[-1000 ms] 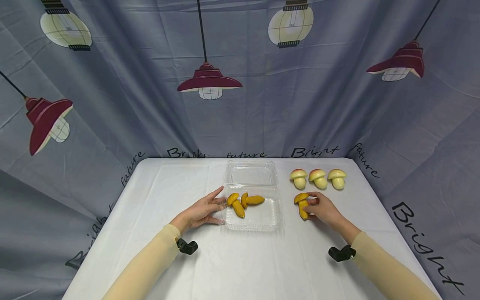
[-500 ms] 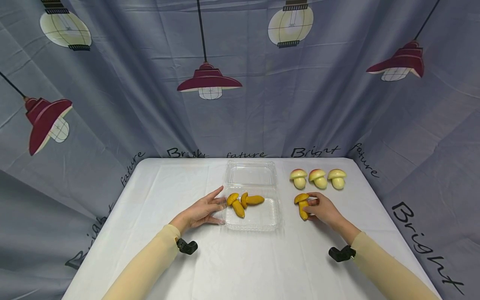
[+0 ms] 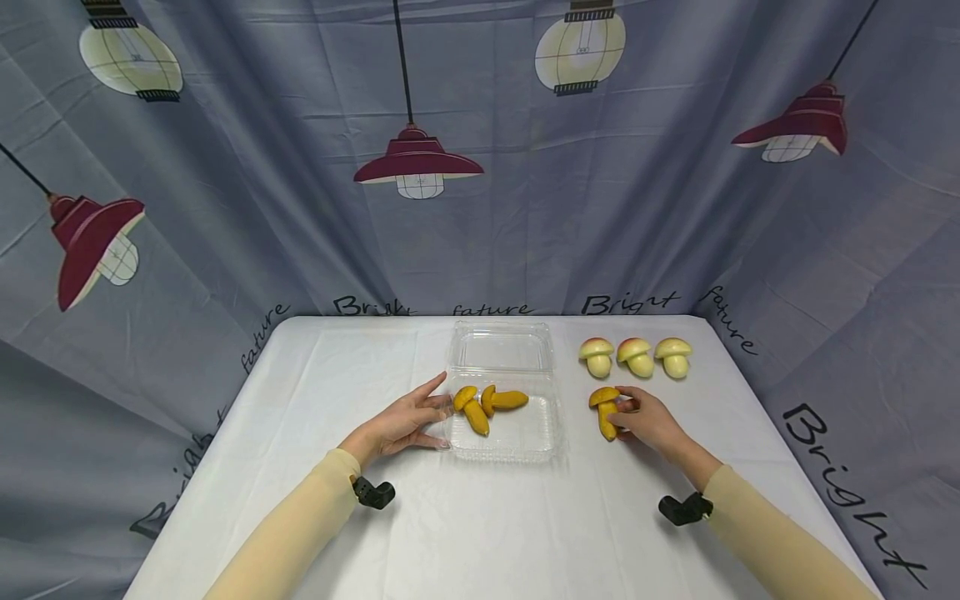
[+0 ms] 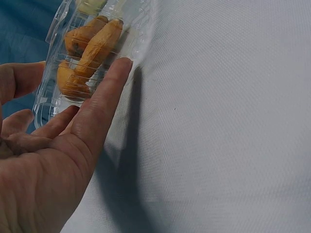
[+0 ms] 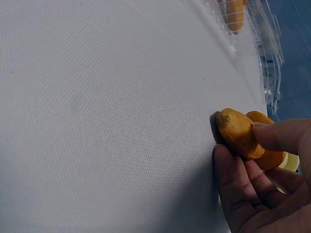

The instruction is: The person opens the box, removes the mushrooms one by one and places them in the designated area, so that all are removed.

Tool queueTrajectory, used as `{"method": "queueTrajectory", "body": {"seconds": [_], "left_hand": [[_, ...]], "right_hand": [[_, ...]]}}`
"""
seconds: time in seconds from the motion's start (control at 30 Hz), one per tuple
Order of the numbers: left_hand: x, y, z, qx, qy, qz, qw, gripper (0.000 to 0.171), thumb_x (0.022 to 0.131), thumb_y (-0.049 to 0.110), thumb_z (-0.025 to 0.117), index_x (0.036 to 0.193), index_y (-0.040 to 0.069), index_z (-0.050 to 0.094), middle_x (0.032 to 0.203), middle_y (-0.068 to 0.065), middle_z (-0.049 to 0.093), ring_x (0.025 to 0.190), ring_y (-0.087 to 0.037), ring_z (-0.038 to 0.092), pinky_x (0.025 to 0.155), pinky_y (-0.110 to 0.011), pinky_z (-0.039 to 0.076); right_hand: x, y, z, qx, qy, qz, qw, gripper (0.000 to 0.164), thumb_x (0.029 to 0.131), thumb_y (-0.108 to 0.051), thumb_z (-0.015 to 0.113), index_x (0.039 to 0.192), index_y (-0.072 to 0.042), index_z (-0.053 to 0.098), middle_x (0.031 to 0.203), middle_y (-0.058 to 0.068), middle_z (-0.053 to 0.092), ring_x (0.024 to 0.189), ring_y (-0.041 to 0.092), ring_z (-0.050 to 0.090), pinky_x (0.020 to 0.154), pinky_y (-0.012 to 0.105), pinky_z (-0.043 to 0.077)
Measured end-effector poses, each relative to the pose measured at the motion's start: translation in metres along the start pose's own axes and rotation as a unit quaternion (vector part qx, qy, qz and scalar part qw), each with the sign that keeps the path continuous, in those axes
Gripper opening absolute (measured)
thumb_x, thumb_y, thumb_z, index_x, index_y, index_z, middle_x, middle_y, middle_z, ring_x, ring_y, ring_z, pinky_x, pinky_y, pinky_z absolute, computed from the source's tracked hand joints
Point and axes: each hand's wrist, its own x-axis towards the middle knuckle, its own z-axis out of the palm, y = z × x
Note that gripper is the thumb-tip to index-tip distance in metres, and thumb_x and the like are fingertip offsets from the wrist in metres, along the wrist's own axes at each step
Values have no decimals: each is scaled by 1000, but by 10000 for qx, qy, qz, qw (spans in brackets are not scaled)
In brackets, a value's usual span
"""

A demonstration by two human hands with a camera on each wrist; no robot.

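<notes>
My right hand (image 3: pixel 651 423) pinches an orange-yellow toy mushroom (image 3: pixel 606 413) by its stem, thumb on one side and fingers on the other. In the right wrist view the stem end of this mushroom (image 5: pixel 238 131) points toward the camera, low over the white cloth. Against the left wall of a clear plastic clamshell box (image 3: pixel 517 437) rests my left hand (image 3: pixel 405 423), its fingers spread and fairly straight. Two more orange-yellow mushrooms lie inside the box, one slanted (image 3: pixel 472 410) and one sideways (image 3: pixel 506 400). The left wrist view shows them through the ribbed box wall (image 4: pixel 46 92).
Three pale yellow-green mushrooms (image 3: pixel 636 358) lie in a row at the back right, just beyond my right hand. The box lid (image 3: pixel 502 347) lies folded back toward the far edge of the white table (image 3: pixel 480 533). A grey printed curtain (image 3: pixel 487 242) hangs behind.
</notes>
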Motion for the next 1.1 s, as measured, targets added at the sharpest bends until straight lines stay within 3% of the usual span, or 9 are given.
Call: {"method": "queueTrajectory", "body": {"seconds": [1.1], "left_hand": [[0, 0, -1, 30, 5, 21, 10000, 85, 103, -3, 50, 167, 30, 4, 170, -21, 4, 151, -45, 19, 93, -52, 58]], "right_hand": [[-7, 8, -17, -184, -15, 63, 9998, 79, 94, -13, 73, 156, 9, 28, 127, 29, 56, 98, 27, 64, 77, 36, 63]]}}
